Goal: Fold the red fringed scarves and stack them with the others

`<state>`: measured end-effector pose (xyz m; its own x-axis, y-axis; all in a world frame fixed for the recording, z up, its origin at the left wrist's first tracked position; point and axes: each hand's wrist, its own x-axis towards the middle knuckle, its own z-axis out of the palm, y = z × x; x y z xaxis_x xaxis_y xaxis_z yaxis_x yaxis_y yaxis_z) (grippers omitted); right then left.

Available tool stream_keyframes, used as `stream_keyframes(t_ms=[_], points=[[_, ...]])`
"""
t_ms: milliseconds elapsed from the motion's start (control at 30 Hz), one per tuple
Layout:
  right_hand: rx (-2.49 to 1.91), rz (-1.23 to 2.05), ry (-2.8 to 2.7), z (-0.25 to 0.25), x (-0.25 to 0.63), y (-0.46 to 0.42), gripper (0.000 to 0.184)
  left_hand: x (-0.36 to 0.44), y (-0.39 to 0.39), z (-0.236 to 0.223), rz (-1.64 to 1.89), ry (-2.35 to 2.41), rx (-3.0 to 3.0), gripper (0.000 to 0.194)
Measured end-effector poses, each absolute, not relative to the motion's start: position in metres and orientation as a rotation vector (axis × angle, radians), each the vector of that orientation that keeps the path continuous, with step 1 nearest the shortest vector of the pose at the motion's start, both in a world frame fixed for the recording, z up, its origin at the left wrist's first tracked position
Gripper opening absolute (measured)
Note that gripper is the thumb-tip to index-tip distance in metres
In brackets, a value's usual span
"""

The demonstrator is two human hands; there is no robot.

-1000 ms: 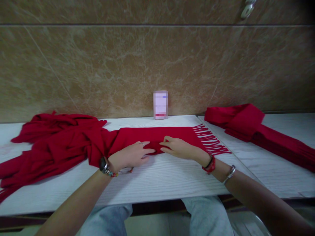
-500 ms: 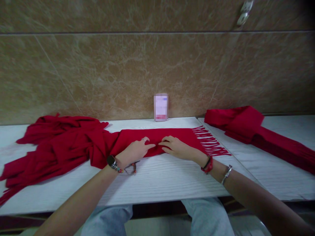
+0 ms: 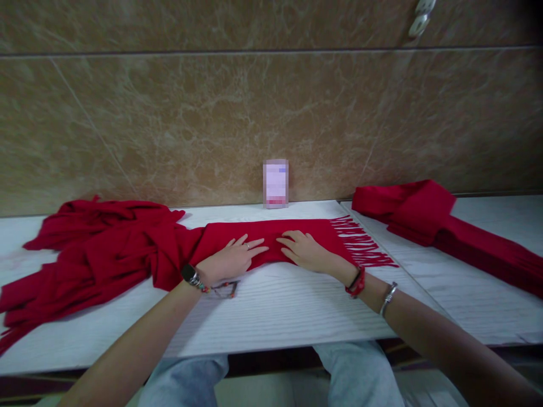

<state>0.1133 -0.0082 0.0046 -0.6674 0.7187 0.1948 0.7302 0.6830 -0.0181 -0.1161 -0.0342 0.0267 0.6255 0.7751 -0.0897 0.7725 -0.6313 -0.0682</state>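
Note:
A red scarf (image 3: 263,232) lies on the white wood-grain table, its right part flat and narrow, with the fringe spread out at that end. Its left part runs into a crumpled heap of red cloth (image 3: 127,249). My left hand (image 3: 233,259) rests palm down on the flat part, fingers spread and pointing right. Facing it across a small gap, my right hand (image 3: 307,251) lies on the same cloth with its fingers stretched out to the left. Neither hand grips the fabric.
Another red scarf (image 3: 424,217), folded over itself, lies on the right of the white table (image 3: 297,316). A blurred-out upright card or phone (image 3: 275,183) leans on the brown marbled wall (image 3: 190,124). A white fixture (image 3: 419,24) is on the wall at upper right.
The fingers of both hands have straightened and spread from a more bent pose. My hands have moved slightly apart on the cloth. The scarves lie as before.

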Motion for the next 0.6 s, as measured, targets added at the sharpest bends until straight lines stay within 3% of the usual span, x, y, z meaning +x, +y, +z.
stream_keyframes(t_ms=[133, 300, 467, 600], points=[[-1.214, -0.110, -2.735, 0.000, 0.115, -0.009, 0.043, -0.120, -0.027, 0.025, 0.292, -1.731, -2.676, 0.051], [-1.294, -0.097, -2.769, -0.004, 0.117, -0.007, 0.048, -0.130, -0.019, 0.020, 0.299, -1.947, -2.572, 0.065], [-1.323, -0.021, -2.743, -0.002, 0.118, -0.001, 0.051, -0.127, -0.011, 0.034, 0.368, -1.841, -2.674, 0.068], [-1.309, 0.012, -2.752, 0.000, 0.119, 0.002, 0.052, -0.106, -0.004, 0.040, 0.151, -1.559, -2.852, 0.053]])
